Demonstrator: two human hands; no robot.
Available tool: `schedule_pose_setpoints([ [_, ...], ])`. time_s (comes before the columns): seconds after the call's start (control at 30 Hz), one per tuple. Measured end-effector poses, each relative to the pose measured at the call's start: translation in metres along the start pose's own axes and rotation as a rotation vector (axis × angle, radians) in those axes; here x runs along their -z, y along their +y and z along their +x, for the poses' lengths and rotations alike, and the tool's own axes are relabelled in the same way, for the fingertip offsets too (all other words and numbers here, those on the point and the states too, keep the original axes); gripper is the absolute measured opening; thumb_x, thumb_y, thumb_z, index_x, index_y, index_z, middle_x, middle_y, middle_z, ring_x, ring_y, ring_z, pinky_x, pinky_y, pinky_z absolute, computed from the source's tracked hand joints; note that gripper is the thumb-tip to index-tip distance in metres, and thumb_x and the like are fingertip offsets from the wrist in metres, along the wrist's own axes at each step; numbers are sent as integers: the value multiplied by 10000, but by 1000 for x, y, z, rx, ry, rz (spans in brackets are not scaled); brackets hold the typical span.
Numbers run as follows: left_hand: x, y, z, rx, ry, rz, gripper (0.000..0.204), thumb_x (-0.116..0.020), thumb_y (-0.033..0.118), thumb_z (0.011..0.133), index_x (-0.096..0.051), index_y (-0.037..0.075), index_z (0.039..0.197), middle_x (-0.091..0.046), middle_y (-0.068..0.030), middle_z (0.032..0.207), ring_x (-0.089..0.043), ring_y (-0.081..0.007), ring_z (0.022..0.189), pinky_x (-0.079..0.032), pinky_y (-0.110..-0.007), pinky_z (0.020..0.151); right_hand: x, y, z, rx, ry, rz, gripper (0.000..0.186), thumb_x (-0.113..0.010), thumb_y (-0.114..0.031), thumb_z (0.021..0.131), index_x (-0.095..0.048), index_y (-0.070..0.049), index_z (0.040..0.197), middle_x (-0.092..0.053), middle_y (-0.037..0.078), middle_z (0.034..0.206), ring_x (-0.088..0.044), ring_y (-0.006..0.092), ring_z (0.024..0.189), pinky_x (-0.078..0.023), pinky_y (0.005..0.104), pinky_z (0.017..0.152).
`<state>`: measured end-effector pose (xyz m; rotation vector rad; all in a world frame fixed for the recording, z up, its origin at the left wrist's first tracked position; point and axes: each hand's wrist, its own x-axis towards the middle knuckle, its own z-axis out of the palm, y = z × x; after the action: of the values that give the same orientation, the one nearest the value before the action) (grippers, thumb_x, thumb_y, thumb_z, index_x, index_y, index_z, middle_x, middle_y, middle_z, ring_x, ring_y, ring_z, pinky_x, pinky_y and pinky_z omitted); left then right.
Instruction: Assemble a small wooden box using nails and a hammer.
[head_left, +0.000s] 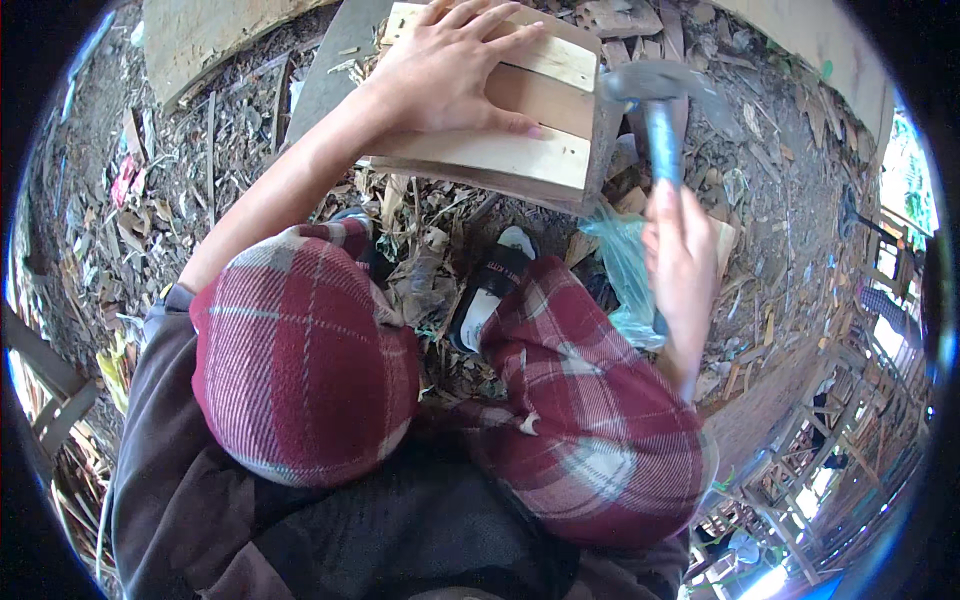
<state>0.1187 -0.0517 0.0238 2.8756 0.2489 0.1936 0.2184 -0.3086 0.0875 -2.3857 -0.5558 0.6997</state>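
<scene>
A small panel of wooden slats (560,160), pale at the two sides and browner in the middle, lies on a grey board (333,75) in front of me. My left hand (450,65) rests flat on the slats with its fingers spread, holding nothing. Small dark marks show near the slats' right ends. My right hand (682,255) is wrapped round the blue handle of a hammer (663,140). The hammer's metal head, smeared by motion, is just right of the panel's right edge; whether it touches anything I cannot tell.
A crumpled bluish plastic bag (622,255) lies below the right of the panel. My sandalled foot (492,285) stands among wood chips and dry leaves. A large board (205,45) lies at the far left, and a wooden frame structure (830,440) stands at the right.
</scene>
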Motion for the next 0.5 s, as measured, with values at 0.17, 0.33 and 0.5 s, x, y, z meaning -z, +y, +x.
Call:
schedule_pose_setpoints([
  [0.17, 7, 5, -7, 3, -8, 9, 1027, -498, 764, 754, -283, 44, 1455, -250, -233, 1492, -190, -386, 1399, -120, -494, 1158, 14, -13, -20, 87, 156, 370, 387, -435, -413, 993, -543, -88, 814, -437, -52, 572, -367, 29, 452, -282, 214, 397],
  [0.33, 4, 4, 3, 8, -47, 18, 1029, -510, 762, 747, -294, 43, 1450, -250, -232, 1491, -191, -383, 1399, -126, -495, 1157, -5, 20, 4, 197, 7, -14, 321, -427, -349, 1007, -528, -98, 833, -417, -74, 558, -329, 6, 405, -225, 176, 343],
  [0.5, 7, 12, -1, -19, -8, 23, 1032, -512, 766, 742, -300, 42, 1446, -269, -220, 1485, -203, -378, 1395, -133, -500, 1156, 11, 1, -14, 252, 173, 327, 313, -413, -337, 1011, -487, -82, 846, -415, -70, 563, -339, 14, 387, -289, 169, 340],
])
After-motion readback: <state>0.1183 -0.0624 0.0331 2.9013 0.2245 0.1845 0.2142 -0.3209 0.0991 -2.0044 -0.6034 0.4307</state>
